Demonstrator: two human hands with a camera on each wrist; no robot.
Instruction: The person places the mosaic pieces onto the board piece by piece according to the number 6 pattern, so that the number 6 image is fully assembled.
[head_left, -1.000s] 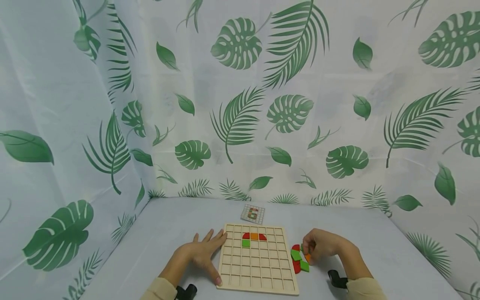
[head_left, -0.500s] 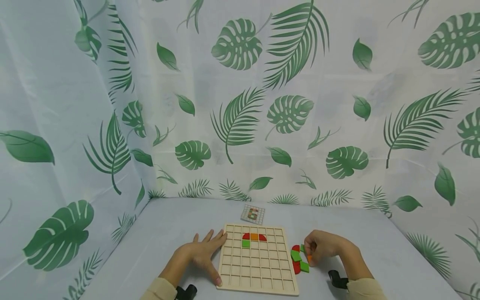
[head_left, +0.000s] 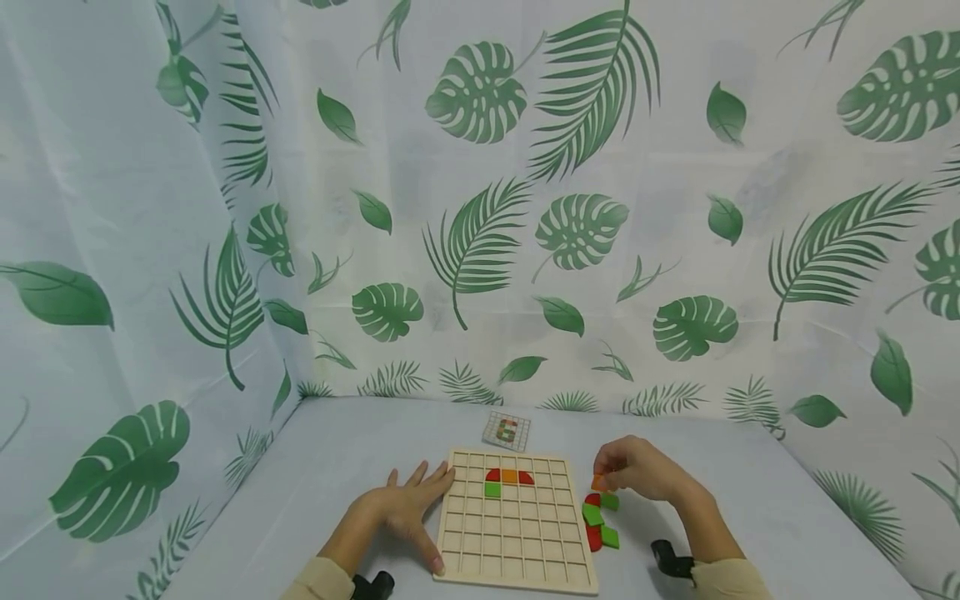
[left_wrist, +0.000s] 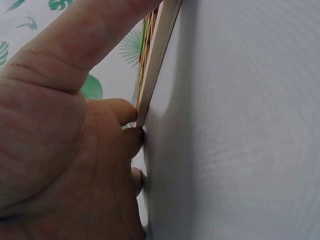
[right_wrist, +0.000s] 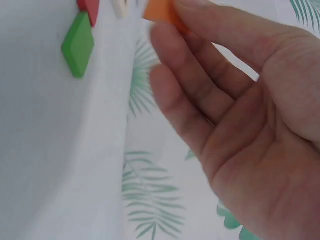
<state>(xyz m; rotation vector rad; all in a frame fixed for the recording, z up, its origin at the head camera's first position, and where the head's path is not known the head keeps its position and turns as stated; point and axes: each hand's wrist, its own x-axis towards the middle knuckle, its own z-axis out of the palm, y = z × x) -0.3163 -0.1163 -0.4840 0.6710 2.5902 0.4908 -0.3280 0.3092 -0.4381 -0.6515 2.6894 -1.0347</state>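
A wooden grid board (head_left: 517,533) lies on the table. Set in its upper part are a red piece (head_left: 492,476), an orange piece (head_left: 510,476), another red piece (head_left: 526,477) and a green square (head_left: 492,489). My left hand (head_left: 401,510) rests with spread fingers against the board's left edge; the left wrist view shows fingertips touching that edge (left_wrist: 155,65). My right hand (head_left: 645,471) pinches an orange piece (right_wrist: 161,11) between thumb and fingers, above the right side of the loose pieces.
Several loose red and green pieces (head_left: 610,537) lie by the board's right edge. Behind the board lies a small card (head_left: 507,430) with a gridded coloured figure. A leaf-patterned curtain (head_left: 465,367) stands at the back and left of the table (head_left: 337,442).
My right hand has lifted the orange piece from beside the loose pieces and moved away from me and slightly left. My left hand stays at the board's edge.
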